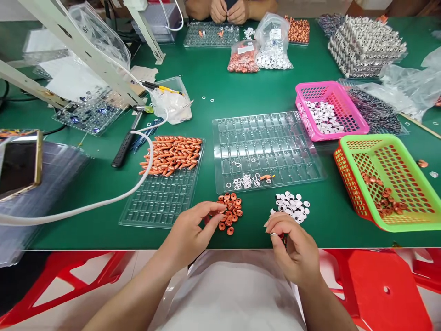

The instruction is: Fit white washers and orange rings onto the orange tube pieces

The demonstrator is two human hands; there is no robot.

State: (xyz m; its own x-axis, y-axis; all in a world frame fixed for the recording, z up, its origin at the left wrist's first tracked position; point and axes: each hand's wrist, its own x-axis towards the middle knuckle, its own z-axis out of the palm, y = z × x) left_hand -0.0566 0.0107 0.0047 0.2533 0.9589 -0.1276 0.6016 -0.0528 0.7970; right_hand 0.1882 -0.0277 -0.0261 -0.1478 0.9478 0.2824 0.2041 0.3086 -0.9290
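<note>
Small white-edged piece (pixel 274 234) in the right hand (pixel 292 246), pinched between thumb and index finger just in front of a heap of white discs (pixel 292 204). The left hand (pixel 193 230) reaches to the left edge of a cluster of orange discs (pixel 228 214); its thumb and index finger nearly meet, and whether a disc lies between these fingers cannot be told.

Beyond the 2 heaps, a clear compartmented tray (pixel 262 142) bears white rings (pixel 246 181) and 1 orange piece (pixel 265 177) along its near edge. To its left, a 2nd clear tray (pixel 155 197) carries rows of slender orange parts (pixel 175 154) on its far half. To the right stand a pink basket (pixel 305 120) of white pieces and a green basket (pixel 413 179) containing orange discs, set inside a red basket (pixel 347 188).

Farther out on the green tabletop (pixel 248 101): a black-handled hammer (pixel 126 142), a phone (pixel 20 165) at left, and 2 filled plastic bags, 1 of orange pieces (pixel 243 59) and 1 of white (pixel 274 57), near a co-worker's 2 hands (pixel 237 11).
</note>
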